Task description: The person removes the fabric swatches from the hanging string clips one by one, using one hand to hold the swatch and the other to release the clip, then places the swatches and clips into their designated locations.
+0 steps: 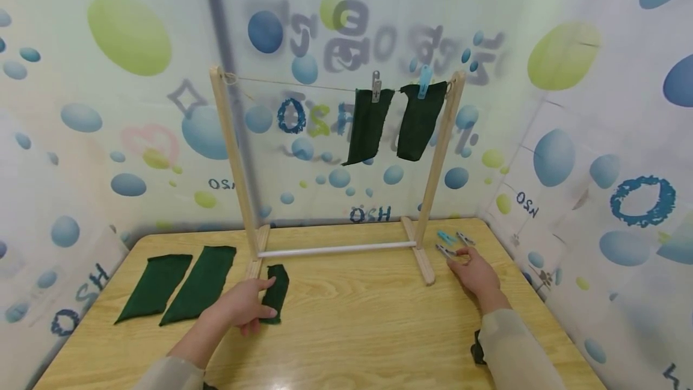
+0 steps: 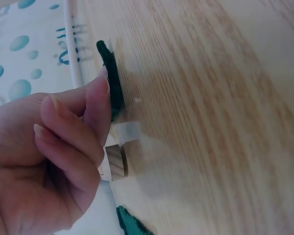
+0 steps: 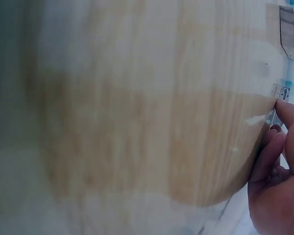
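In the head view my left hand [image 1: 243, 306] pinches the left edge of a small dark green cloth [image 1: 278, 294] on the table. The left wrist view shows curled fingers [image 2: 68, 132] with the fingertips at this cloth [image 2: 115, 88]. Over on the right, thumb and forefinger of my right hand [image 1: 477, 275] pinch a grey clothespin [image 1: 445, 251]. From the right wrist, that clothespin [image 3: 284, 93] shows between the fingertips, partly hidden. Just beyond it lie a blue clothespin [image 1: 446, 237] and another grey clothespin [image 1: 464, 238].
A wooden rack [image 1: 233, 155] with a string [image 1: 292, 83] stands at the back. Two green cloths hang there, one under a grey clothespin [image 1: 376, 88], one under a blue clothespin [image 1: 425, 82]. Two green cloths [image 1: 157, 284] lie flat at left. A white bar [image 1: 335, 250] joins the rack's feet.
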Demonstrator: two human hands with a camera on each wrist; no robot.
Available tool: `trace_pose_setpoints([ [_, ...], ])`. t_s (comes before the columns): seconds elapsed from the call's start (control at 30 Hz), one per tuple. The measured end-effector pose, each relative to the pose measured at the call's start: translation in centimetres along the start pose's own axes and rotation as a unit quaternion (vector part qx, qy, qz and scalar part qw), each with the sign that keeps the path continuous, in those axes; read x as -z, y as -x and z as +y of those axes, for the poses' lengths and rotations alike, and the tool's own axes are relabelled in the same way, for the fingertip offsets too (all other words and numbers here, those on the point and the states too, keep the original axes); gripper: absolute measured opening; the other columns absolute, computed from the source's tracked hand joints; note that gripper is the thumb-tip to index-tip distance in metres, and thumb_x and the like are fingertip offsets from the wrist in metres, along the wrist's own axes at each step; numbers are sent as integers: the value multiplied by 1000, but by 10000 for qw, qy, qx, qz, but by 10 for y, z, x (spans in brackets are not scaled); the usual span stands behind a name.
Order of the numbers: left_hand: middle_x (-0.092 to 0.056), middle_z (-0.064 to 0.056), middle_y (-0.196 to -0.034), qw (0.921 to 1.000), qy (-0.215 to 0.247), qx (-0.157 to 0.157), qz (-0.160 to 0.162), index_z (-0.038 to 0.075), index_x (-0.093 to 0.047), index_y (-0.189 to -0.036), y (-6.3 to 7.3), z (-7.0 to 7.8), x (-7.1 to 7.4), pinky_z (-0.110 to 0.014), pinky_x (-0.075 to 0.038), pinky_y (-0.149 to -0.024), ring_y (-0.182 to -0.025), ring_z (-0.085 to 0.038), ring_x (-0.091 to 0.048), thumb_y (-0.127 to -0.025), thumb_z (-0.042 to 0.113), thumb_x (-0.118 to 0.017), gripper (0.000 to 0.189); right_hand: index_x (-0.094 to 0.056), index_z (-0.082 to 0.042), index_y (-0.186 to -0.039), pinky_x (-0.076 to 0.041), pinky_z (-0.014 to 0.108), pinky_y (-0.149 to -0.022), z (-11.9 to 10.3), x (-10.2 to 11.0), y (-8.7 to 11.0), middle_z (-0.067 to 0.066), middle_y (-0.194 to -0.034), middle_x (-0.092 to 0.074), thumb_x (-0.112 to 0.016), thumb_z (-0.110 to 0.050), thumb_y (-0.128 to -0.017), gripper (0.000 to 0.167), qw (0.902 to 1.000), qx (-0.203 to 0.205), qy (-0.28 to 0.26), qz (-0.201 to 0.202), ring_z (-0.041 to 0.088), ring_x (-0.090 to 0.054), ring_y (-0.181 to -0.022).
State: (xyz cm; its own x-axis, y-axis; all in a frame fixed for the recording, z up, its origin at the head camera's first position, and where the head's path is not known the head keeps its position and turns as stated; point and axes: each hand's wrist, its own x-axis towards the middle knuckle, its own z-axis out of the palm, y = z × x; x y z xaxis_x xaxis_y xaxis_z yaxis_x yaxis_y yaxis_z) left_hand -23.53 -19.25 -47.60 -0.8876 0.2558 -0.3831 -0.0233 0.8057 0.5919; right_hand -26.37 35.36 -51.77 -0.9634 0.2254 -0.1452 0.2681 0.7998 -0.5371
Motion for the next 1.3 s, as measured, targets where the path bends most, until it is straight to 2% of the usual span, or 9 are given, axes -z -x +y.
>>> trace_pose_setpoints([
  [0.1, -66, -9, -57, 10000, 24, 19, 11, 5, -47, -166, 0, -1, 0, -31, -53, -47, -43, -15, -57, -97, 17, -85, 80, -50, -5, -152, -54, 63, -98, -2, -1, 0, 31, -138, -69, -57, -47, -111, 59, 10000, -7, 69, -11, 49, -69, -121],
  [0.5, -67, -10, -58, 9990, 417, -127, -43, 3, -46, -166, 4, -8, 4, -32, -53, -48, -43, -15, -59, -97, 17, -86, 81, -50, -4, -152, -53, 61, -99, -4, -5, 1, 31, -134, -70, -58, -48, -110, 61, 10000, -35, 51, -19, 46, -69, -117],
  [0.73, -72, -12, -63, 9935, 894, -646, -284, -2, -38, -168, 7, -9, 8, -33, -52, -47, -41, -14, -56, -100, 19, -82, 83, -47, 3, -154, -53, 61, -102, 0, 1, 4, 36, -139, -65, -63, -48, -109, 69, 9990, 98, -427, -119, 48, -67, -121],
  [0.8, -73, -12, -65, 9914, 988, -807, -289, -3, -39, -168, 7, -7, 10, -33, -51, -47, -41, -14, -55, -102, 20, -80, 81, -45, 5, -155, -59, 53, -93, 3, 2, 6, 37, -140, -64, -64, -45, -109, 71, 9973, 83, -720, -134, 41, -72, -107],
  [0.9, -74, -11, -68, 9883, 1045, -1098, -162, -4, -44, -164, 6, -3, 12, -38, -54, -48, -41, -18, -57, -105, 23, -76, 72, -43, 8, -156, -62, 40, -75, 5, 5, 10, 36, -132, -65, -64, -39, -110, 69, 9924, 45, -1223, -84, 27, -72, -84],
  [0.97, -73, -10, -70, 9850, 1066, -1357, -17, -6, -50, -160, 6, 0, 12, -38, -55, -50, -44, -24, -61, -107, 25, -73, 65, -43, 9, -155, -59, 33, -63, 4, 7, 14, 31, -123, -67, -63, -33, -111, 64, 9882, 61, -1532, -22, 19, -66, -71],
  [1.1, -73, -10, -78, 9778, 1101, -1757, 297, -7, -60, -151, 5, 8, 12, -40, -59, -58, -57, -31, -68, -110, 27, -70, 54, -50, 6, -152, -58, 33, -60, -6, 19, 24, 17, -110, -67, -61, -31, -113, 55, 9875, 361, -1528, 170, 18, -67, -71],
  [1.2, -74, -12, -84, 9743, 1124, -1882, 516, -4, -64, -148, 5, 16, 13, -41, -61, -62, -65, -31, -71, -111, 27, -68, 48, -55, 3, -150, -59, 33, -62, -18, 32, 31, 16, -112, -67, -61, -36, -114, 54, 9863, 653, -1472, 365, 21, -70, -78],
  [1.3, -75, -13, -85, 9708, 1128, -1999, 700, -1, -67, -146, 5, 25, 16, -39, -61, -63, -69, -35, -72, -112, 26, -66, 43, -57, 0, -150, -60, 34, -62, -34, 46, 39, 18, -115, -66, -60, -39, -114, 52, 9805, 950, -1646, 511, 23, -70, -81],
])
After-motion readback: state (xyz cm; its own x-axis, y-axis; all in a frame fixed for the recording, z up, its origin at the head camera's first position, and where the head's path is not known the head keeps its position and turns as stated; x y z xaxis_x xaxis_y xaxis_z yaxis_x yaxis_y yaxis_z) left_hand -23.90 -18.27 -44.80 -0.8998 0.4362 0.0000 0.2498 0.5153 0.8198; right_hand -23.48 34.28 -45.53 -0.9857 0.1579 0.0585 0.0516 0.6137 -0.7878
